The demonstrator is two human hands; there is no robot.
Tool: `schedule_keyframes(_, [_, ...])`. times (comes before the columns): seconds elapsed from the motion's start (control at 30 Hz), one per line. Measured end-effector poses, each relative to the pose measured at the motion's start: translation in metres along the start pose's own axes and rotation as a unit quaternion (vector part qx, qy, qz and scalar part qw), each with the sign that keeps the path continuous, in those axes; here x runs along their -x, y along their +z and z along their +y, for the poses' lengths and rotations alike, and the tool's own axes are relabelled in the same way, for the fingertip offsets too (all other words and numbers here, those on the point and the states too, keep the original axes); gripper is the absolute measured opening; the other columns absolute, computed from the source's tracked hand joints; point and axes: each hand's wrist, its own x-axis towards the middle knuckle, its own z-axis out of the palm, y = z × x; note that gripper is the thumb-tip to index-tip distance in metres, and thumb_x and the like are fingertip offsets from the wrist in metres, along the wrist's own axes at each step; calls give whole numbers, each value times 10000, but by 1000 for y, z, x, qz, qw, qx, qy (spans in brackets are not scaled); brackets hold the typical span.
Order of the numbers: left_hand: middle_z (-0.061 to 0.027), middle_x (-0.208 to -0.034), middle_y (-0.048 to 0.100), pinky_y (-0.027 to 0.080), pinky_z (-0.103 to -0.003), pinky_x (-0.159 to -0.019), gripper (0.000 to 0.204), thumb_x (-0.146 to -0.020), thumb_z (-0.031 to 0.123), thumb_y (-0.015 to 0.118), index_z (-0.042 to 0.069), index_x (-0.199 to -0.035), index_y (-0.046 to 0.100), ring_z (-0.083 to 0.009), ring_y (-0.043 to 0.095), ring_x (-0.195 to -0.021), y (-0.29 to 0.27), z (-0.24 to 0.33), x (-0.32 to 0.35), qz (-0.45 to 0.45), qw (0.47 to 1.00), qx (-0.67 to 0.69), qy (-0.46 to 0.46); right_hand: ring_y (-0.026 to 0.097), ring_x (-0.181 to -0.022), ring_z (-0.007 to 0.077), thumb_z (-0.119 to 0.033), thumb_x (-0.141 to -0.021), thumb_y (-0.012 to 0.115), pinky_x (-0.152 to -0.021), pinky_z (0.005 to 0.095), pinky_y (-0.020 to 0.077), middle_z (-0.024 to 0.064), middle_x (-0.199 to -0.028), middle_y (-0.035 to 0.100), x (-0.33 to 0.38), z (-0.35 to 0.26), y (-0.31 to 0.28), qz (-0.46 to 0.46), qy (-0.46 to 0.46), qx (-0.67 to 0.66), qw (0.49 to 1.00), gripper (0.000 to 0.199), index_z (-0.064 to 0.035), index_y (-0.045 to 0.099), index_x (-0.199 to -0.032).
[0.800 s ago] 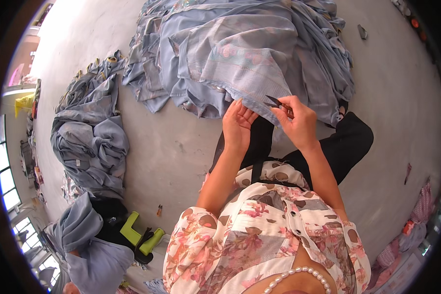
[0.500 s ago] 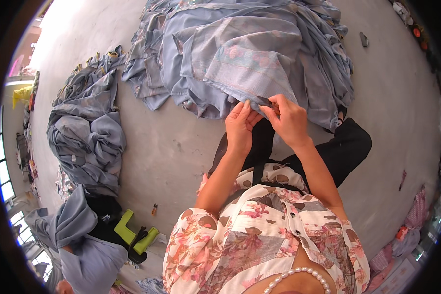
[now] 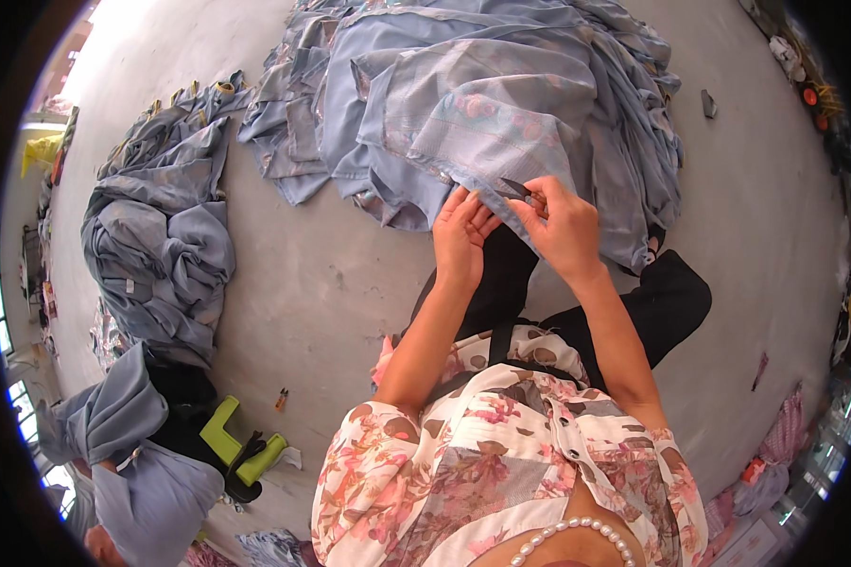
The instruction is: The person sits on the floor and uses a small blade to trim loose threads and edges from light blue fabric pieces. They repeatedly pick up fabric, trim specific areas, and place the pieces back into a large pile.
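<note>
Hands (image 3: 460,236) (image 3: 569,227) hold blue cloth (image 3: 482,132), snips (image 3: 514,187) aslant, pointing up-left.

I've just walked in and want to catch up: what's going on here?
A person is handling a blue-gray cloth. The left hand pinches its edge, while the right hand holds a small dark-bladed tool close by. The cloth lies over a large heap of similar fabric on the floor, with a smaller heap to the left. Another person is at lower left.

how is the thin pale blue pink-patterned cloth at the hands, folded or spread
Mostly spread: the cloth drapes with its pattern showing broadly, though creased.
</note>
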Motion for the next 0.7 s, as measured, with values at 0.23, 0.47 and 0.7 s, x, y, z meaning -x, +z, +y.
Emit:
schedule_keyframes(0.23, [-76,-1056,636,515,-321,-852,284,-936,104,505,-10,-1195,517,-162,634,-948,3,-8,5,-22,998,-38,42,601,-567,271,-250,-804,679,-497,369,453,76,-644,598,-14,-4,19,-18,-51,56,997,240,-63,541,-864])
schedule_keyframes(0.47, [-73,-1088,630,512,-327,-863,302,-937,124,519,-6,-1210,512,-151,629,-954,8,-11,10,-12,999,-37,29,606,-539,238,-251,-801,699,-487,332,457,69,-625,605,-11,3,19,47,42,-40,997,241,-64,550,-832])
schedule_keyframes(0.7, [-87,-1080,632,518,-323,-852,358,-931,112,528,1,-1259,438,-162,638,-941,8,-14,11,-46,997,-44,48,595,-530,202,-262,-779,723,-491,312,458,46,-592,587,-7,-2,7,-2,-1,8,1000,264,-71,560,-856])
